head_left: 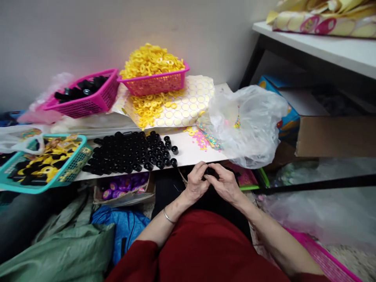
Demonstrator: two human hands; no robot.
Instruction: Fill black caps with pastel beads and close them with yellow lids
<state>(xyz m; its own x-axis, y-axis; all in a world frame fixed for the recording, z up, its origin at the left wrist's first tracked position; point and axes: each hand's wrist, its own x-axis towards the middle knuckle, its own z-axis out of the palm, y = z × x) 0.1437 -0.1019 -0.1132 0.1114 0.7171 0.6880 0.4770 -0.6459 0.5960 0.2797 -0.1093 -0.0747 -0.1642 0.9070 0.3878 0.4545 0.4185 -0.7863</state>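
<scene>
My left hand and my right hand meet just below the front edge of the low white table. Both have their fingers curled together around a small black piece, most of which is hidden. A silver bangle sits on my left wrist. Right above the hands, a dense cluster of small black caps stands on the table. A pile of tiny pastel beads lies beside a crumpled clear plastic bag.
A pink basket heaped with yellow rings stands at the back on a sticker sheet. Another pink basket holds black parts. At the left is a teal basket of yellow-and-black pieces. Purple items fill a box below.
</scene>
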